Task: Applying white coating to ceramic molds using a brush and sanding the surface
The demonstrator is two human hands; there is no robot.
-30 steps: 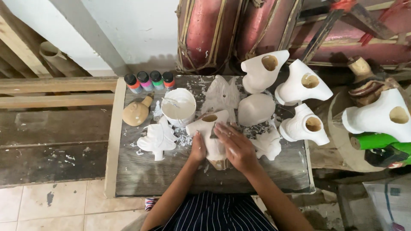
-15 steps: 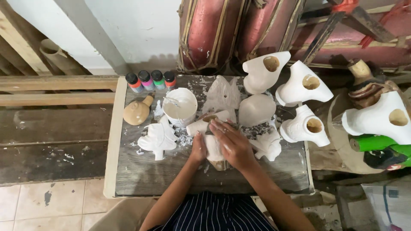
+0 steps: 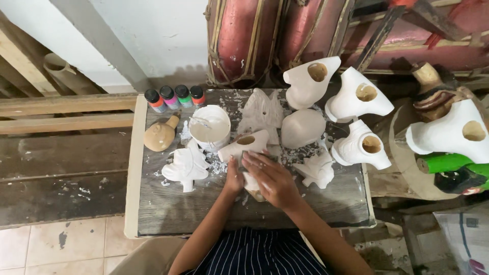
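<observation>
- White hollow figurine [image 3: 243,147]: lay tilted on the grey wooden tabletop [image 3: 173,211], near its middle, round opening facing up; its lower end was covered by both hands.
- Right hand [image 3: 272,178]: lay palm-down over the figurine's lower part, fingers together and pointing toward the opening, wrist bent inward; pressed on it rather than closed round it.
- Left hand [image 3: 234,179]: gripped the figurine from its left side, thumb up along the body; the fingers were hidden beneath.
- Tan object [image 3: 256,194] under the right palm: only an edge showed, kind unclear.
- White tree-shaped cutout [image 3: 186,165]: flat, just left of the hands.
- White paint tub [image 3: 210,127]: beside the figurine's upper end, white flakes scattered around.
- Four small paint bottles [image 3: 174,98]: in a row at the far edge.
- Tan gourd-shaped piece [image 3: 160,136]: left of the tub.
- Further white hollow figures [image 3: 360,147]: grouped to the right.
</observation>
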